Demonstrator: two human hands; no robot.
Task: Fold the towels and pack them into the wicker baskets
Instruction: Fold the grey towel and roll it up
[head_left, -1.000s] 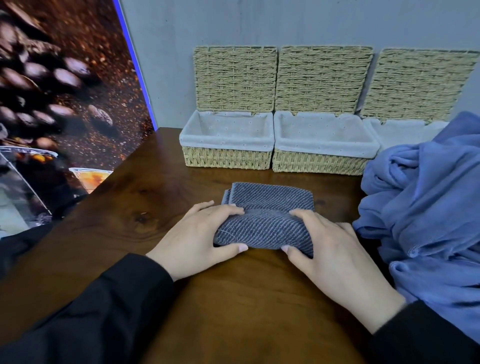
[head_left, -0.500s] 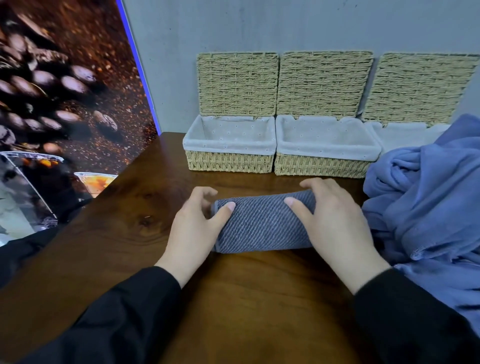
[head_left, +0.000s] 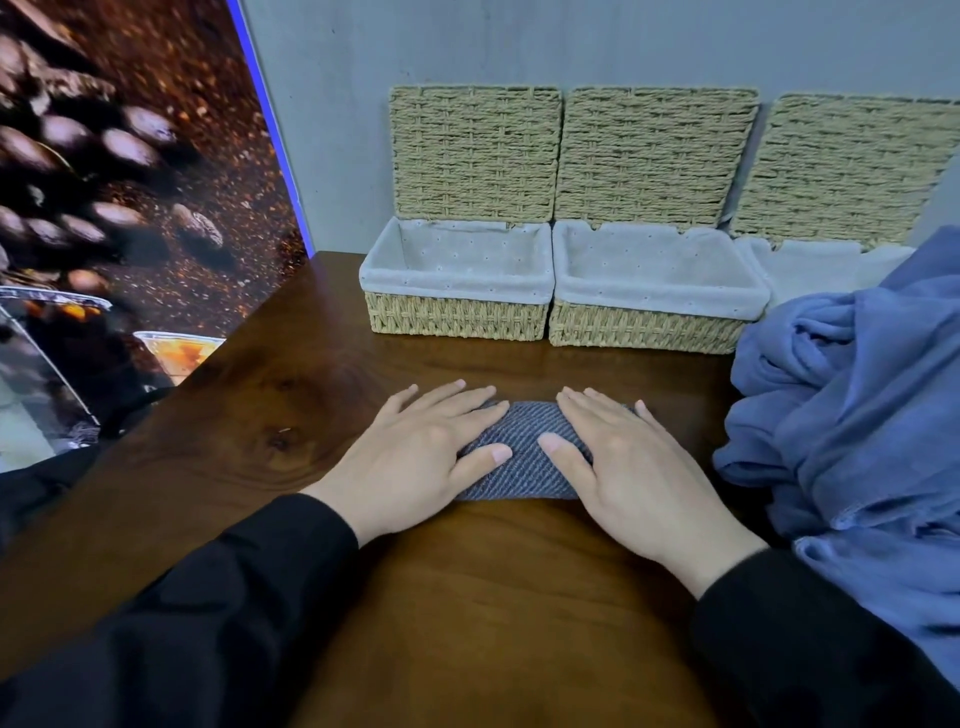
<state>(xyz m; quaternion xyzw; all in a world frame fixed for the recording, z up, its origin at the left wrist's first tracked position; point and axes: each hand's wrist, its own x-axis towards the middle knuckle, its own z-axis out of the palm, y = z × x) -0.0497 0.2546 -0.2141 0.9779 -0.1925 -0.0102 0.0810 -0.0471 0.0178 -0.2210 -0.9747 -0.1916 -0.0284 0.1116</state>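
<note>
Left hand (head_left: 415, 457) flat with fingers spread, pressing the left end of a folded grey towel (head_left: 519, 462) on the wooden table (head_left: 467, 597), right hand (head_left: 628, 467) likewise flat on its right end, lined wicker baskets (head_left: 457, 291) open behind, blue towels (head_left: 857, 405) heaped at right.

Dark grey folded towel (head_left: 522, 457) with fine diagonal ribbing in a lighter grey. Plain periwinkle blue on the heaped towels (head_left: 852, 405). Pale straw-coloured weave on the wicker baskets (head_left: 457, 317) and their raised lids (head_left: 475, 153), with white liners (head_left: 457, 283) dotted with tiny eyelets. Deep brown wood grain, with a darker knot, on the table (head_left: 467, 597). Black sleeves (head_left: 208, 623). Flat grey wall (head_left: 519, 41). Brown coffee-bean print on the poster (head_left: 119, 156), edged in bright blue.
</note>
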